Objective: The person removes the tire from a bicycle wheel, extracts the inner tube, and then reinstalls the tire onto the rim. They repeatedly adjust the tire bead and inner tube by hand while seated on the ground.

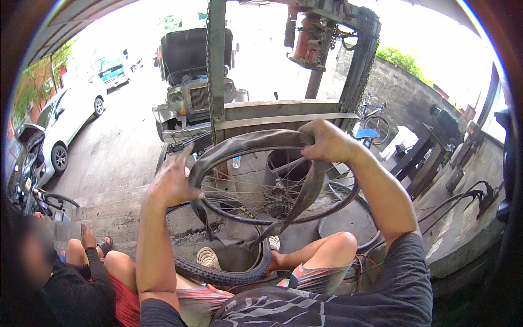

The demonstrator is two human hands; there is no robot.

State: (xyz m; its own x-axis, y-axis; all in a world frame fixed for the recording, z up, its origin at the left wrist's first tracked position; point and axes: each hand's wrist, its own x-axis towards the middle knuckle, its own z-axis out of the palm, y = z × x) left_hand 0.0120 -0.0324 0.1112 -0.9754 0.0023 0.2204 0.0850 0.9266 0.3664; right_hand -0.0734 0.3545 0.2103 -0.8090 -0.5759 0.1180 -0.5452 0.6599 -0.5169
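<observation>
Gripping an inner tube (245, 142) is the right hand (328, 143); the left hand (170, 183) (spread wide) flanks the wheel (279, 209).

The limp, flattened rubber inner tube (245, 143) is grey-brown; the round, wire-spoked wheel (279, 208) has a black rim. Black, too, is the knobbly round rubber tyre (218, 278). The dark grey cloth T-shirt (376, 280) bears a jagged pale grey print, and the cloth shorts (206, 293) carry coral-red and whitish streaks. The ridged slipper (207, 258) is cream, the flat stool top (367, 133) bright blue, the parked car (76, 120) white.
</observation>
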